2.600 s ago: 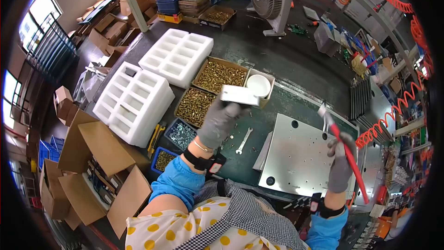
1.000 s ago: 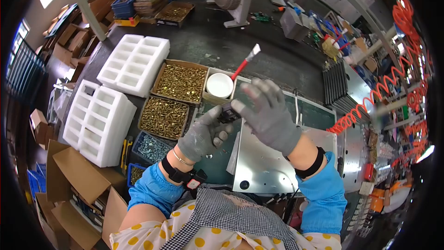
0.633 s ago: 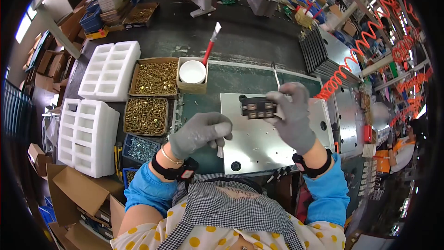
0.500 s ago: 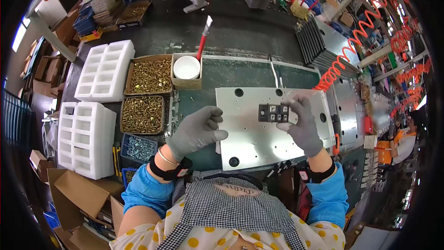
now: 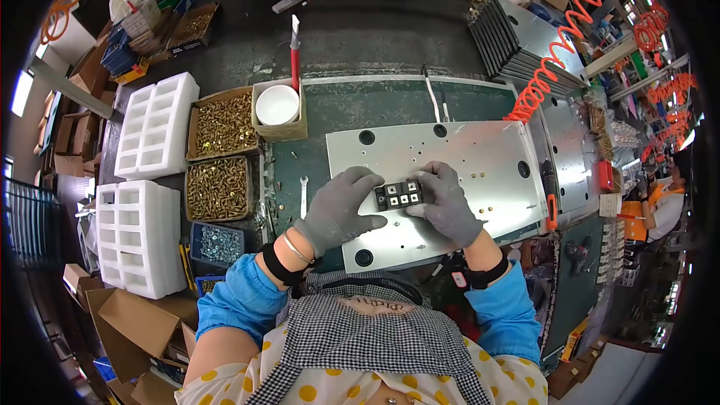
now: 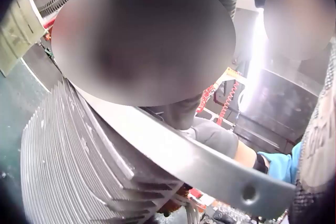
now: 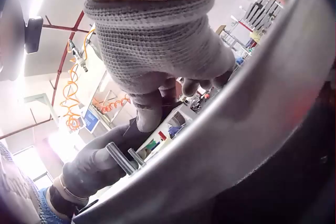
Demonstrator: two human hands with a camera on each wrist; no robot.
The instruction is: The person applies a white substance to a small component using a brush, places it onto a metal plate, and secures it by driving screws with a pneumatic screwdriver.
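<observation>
A black terminal module (image 5: 400, 195) with several square metal contacts lies contacts-up over the silvery metal plate (image 5: 480, 154). My left hand (image 5: 339, 208), in a grey glove, has its fingers and thumb around the module's left end. The gloved right hand (image 5: 448, 208) pinches the opposite end between thumb and fingers. In the right wrist view, the right hand (image 7: 157, 56) reaches over the plate's edge, with threaded studs (image 7: 121, 158) sticking out below it. The left wrist view mostly shows the bare plate edge (image 6: 173, 153); the module is hidden there.
Two boxes of brass-coloured screws (image 5: 219, 187) stand left, beside white foam trays (image 5: 142, 236) and a blue bin of washers (image 5: 216, 243). A red-handled brush (image 5: 295, 60) leans by a white tub (image 5: 277, 106). A wrench (image 5: 304, 195) lies left of the plate.
The right hand has put the brush beside the tub and taken the module from the left hand. Over the plate, the module has come lower and leftward, and the left hand has joined it.
</observation>
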